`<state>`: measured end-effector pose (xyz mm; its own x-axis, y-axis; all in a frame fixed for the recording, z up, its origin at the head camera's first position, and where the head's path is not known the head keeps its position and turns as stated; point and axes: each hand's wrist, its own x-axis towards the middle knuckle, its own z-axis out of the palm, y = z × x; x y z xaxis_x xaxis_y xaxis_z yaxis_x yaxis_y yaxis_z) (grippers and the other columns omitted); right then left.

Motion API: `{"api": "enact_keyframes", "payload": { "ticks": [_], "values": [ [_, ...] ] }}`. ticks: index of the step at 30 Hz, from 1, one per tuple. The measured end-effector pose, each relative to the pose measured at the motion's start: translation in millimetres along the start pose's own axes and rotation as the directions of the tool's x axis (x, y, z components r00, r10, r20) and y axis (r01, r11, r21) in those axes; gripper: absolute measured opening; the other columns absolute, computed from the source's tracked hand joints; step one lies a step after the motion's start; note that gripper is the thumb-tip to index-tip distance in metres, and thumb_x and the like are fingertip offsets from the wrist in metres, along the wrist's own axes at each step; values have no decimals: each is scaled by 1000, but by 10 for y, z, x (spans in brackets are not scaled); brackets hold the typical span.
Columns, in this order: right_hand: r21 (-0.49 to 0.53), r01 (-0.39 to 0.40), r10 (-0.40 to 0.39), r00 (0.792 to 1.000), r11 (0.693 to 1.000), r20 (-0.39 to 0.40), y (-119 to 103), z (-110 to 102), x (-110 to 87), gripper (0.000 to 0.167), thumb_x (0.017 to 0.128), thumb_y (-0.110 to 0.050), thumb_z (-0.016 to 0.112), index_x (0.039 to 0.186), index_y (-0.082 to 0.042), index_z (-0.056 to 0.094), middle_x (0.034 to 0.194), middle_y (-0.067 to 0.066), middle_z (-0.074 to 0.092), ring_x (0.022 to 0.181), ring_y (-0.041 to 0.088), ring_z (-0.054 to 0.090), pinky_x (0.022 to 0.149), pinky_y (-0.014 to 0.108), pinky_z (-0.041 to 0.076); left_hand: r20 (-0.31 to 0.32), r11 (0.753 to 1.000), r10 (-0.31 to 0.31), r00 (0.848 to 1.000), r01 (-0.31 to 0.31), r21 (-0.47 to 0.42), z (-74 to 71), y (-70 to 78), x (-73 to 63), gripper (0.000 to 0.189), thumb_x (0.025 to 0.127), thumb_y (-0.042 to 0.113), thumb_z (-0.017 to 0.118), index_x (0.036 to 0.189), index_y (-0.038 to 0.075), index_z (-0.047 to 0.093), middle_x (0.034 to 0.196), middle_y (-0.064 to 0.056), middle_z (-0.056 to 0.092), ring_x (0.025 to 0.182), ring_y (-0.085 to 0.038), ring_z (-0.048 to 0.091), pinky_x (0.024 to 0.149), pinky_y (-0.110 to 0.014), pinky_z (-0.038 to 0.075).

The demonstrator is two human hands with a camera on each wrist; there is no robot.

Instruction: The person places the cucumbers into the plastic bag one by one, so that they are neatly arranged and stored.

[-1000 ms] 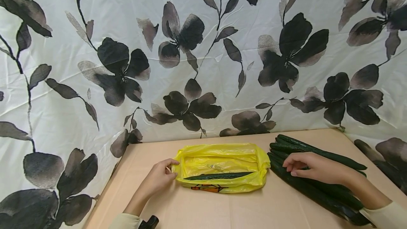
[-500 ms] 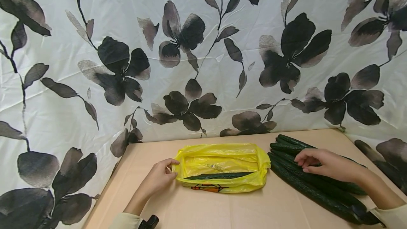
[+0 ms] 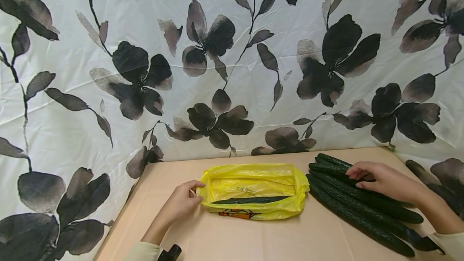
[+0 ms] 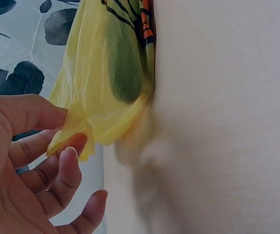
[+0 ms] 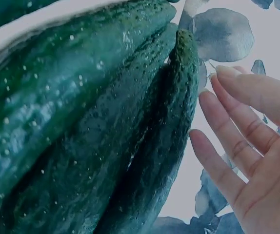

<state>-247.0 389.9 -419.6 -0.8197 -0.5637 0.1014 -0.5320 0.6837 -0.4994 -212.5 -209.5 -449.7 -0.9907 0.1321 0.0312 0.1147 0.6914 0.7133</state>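
A yellow plastic bag [image 3: 250, 172] lies spread wide at its mouth on the table, with one dark green cucumber [image 3: 250, 200] inside along its near side. My left hand [image 3: 183, 201] pinches the bag's left end between thumb and fingers; the left wrist view shows the thin yellow film [image 4: 89, 97] in that pinch. To the right of the bag lies a pile of long bumpy cucumbers [image 3: 355, 200], also close up in the right wrist view [image 5: 96, 107]. Over the pile's upper part is my right hand [image 3: 384, 180], fingers loosely bent and holding nothing.
The tan tabletop [image 3: 232, 241] ends at the back against a white curtain [image 3: 268, 71] printed with dark flowers. A small black object [image 3: 170, 253] sits at my left wrist. The cucumber pile reaches toward the table's right edge.
My right hand has drifted rightward over the cucumbers, uncovering more of the pile. The left hand and the bag stay where they were.
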Motion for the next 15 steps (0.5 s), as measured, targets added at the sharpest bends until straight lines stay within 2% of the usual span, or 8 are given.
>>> {"api": "enact_keyframes", "payload": {
  "ticks": [7, 15],
  "values": [
    [-82, 12, -20, 995, 997, -98, 44, -45, -4, 38, 82, -6, 80, 118, -14, 68, 108, -2, 68, 96, 1, 64, 75, 30, 58, -8, 1000, 4, 1000, -3, 25, 8, -5, -3, 34, 83, 0, 75, 116, 3, 71, 86, -2, 55, 70, -13, 51, 56, -22, 41],
    [-144, -4, -19, 988, 990, -155, 150, -49, -14, 41, 79, -4, 82, 117, -15, 69, 110, -4, 67, 100, -7, 58, 74, 25, 57, -11, 1000, 1, 1000, 0, 19, 19, -2, -4, 34, 82, -1, 74, 116, 2, 70, 87, -3, 55, 71, -14, 50, 56, -23, 40]
  ]
}}
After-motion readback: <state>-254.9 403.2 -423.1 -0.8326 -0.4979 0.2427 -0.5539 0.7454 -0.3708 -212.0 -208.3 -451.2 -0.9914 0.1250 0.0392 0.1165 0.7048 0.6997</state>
